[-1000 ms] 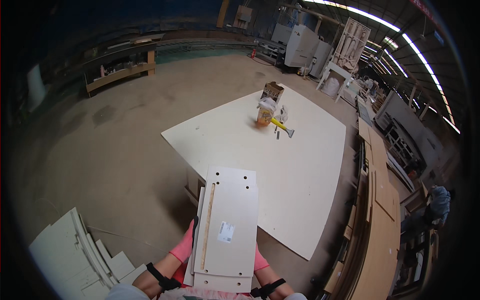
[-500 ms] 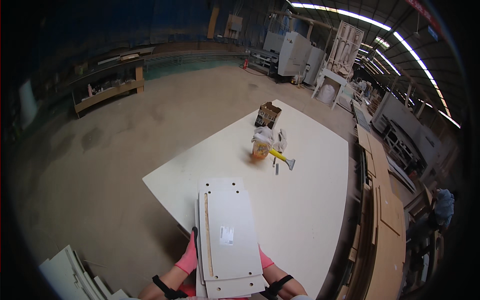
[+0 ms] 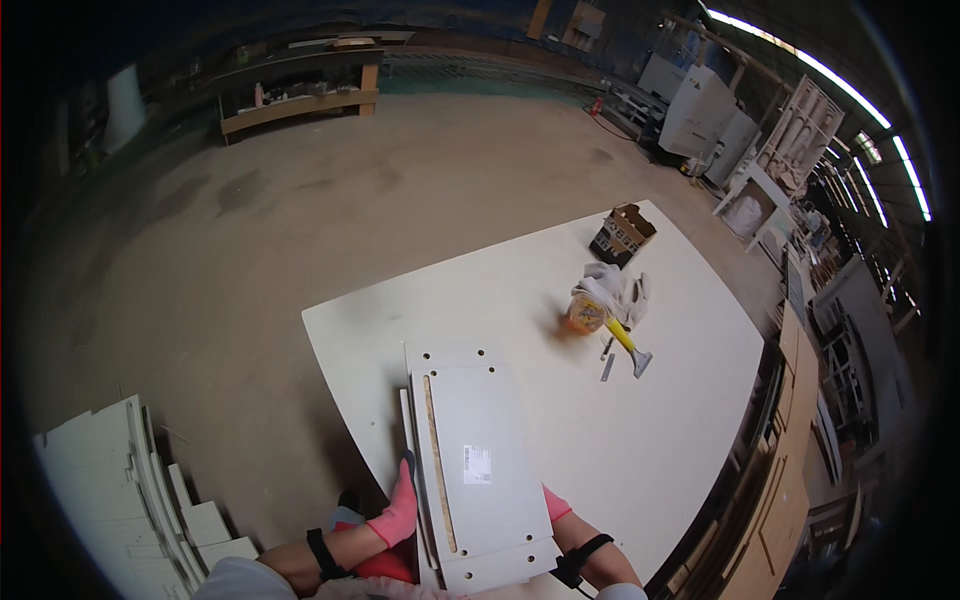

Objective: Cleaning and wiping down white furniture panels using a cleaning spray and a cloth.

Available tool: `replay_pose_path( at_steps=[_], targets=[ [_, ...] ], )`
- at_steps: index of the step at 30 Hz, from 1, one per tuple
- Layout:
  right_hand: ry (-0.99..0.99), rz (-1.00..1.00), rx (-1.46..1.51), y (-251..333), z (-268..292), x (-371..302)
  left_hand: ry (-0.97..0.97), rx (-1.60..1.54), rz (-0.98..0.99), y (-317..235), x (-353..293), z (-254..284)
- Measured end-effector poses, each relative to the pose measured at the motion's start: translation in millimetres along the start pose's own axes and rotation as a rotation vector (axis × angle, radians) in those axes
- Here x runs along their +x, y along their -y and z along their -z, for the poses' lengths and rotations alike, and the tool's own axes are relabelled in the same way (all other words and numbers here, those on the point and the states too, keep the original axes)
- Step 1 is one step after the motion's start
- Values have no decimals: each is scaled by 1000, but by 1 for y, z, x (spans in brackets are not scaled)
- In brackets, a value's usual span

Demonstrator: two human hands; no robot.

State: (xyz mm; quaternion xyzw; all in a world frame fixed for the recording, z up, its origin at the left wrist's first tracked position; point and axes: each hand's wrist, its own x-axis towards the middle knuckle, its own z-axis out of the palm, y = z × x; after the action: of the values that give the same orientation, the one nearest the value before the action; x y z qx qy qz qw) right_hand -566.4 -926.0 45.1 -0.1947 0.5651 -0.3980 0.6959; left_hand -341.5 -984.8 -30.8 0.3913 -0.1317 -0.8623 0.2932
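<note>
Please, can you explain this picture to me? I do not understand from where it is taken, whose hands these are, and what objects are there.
The camera sits on a person's head and looks down, so the round lens bends straight edges. No machine is here: the left hand and right hand, in pink gloves, carry a stack of white panels with drilled holes. Ahead, a big white board lies on the concrete floor. On it rest a small cardboard box, a pair of white gloves, an orange container and a yellow-handled tool. More white panels are piled at the lower left.
</note>
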Motion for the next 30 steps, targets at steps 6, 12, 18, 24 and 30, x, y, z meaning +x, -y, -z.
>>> replay_pose_path(
  at_steps=[6,12,18,24,30],
  targets=[
    [155,-27,-17,48,7,11,-168,123,97,-1,-9,-20],
    [242,-113,23,47,51,49,-122,288,104,5,-10,-20],
    [388,222,-593,56,64,65,206,1369,-363,-4,-13,17],
    [351,170,-921,59,80,89,69,2015,-404,-7,-12,44],
    [-538,345,-617,230,63,7,100,205,336,-35,-13,22]
  ],
)
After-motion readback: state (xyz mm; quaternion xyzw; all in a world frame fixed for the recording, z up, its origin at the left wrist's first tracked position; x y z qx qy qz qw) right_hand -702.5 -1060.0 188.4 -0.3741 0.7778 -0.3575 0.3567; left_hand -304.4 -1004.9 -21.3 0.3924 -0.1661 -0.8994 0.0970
